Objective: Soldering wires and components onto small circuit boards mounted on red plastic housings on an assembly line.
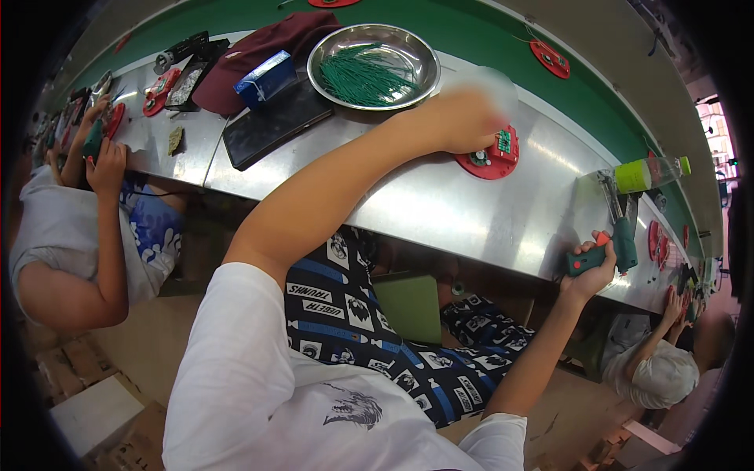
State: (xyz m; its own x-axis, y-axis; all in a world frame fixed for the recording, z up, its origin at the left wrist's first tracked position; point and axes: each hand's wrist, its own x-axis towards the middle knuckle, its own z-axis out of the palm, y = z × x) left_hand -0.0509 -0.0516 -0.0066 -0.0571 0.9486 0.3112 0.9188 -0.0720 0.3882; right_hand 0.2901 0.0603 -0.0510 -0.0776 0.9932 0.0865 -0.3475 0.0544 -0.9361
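Note:
My left arm reaches forward across the metal bench. My left hand point(465, 119) is over the far edge of a red round plate point(485, 166) with a green circuit board on it. The fingers are smeared by motion, and whether they hold anything is not visible. A pale blurred shape shows just beyond them. On the right, near the bench's front edge, my right hand point(601, 271) is wrapped round a dark green cordless screwdriver point(623, 245) with an orange trigger. Beyond the left hand's wrist lies a steel bowl point(425, 61) of green wires point(365, 76).
Left of the bowl are a dark red cap point(224, 82), a blue box point(267, 77) and a black flat case point(275, 129). A bottle with a yellow-green label point(635, 177) lies to the right. Behind runs a green belt point(471, 27) carrying red plates. People sit on both sides.

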